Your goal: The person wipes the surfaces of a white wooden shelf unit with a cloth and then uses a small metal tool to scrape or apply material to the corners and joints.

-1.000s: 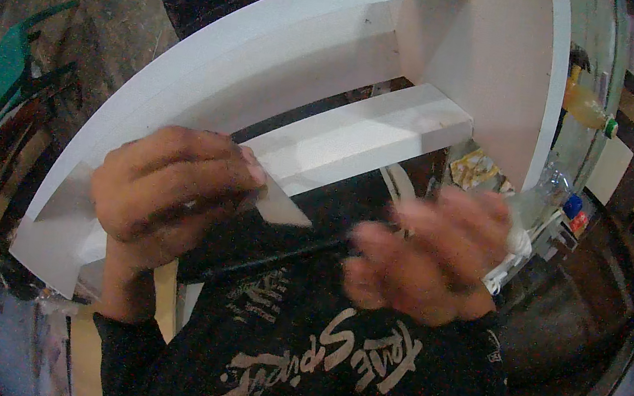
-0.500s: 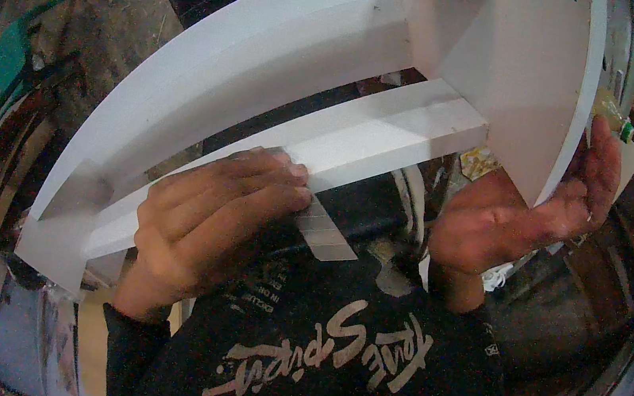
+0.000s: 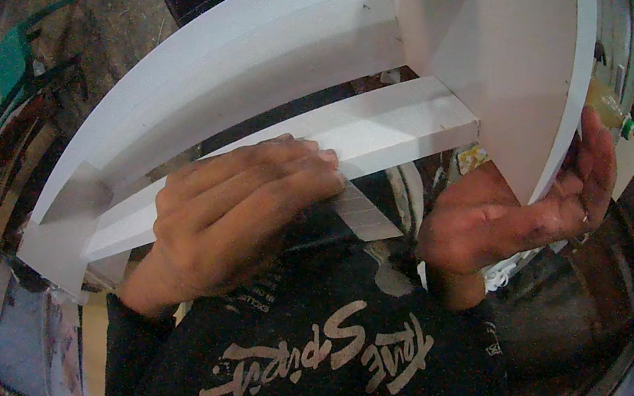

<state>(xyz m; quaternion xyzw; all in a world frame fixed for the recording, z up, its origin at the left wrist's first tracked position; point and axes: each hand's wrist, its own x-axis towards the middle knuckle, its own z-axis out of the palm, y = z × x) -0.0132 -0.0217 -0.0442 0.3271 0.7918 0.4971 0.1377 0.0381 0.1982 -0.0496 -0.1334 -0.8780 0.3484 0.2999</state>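
Left hand (image 3: 239, 212): flat, fingers together, pressing a pale strip of sandpaper (image 3: 363, 214) onto the near rail (image 3: 391, 124) of the white wooden frame (image 3: 289, 42). Right hand (image 3: 526, 218): open-palmed, cupping the frame's upright end panel (image 3: 510, 71) at its edge. Beyond the panel, a yellowish bottle (image 3: 609, 108). Below the frame, a black printed shirt (image 3: 329, 352).

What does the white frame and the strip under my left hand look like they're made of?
The white frame looks like painted or laminated board: flat matte faces, thick square edges. The strip under the left hand looks like thin pale sandpaper or tape; the view leaves it open.
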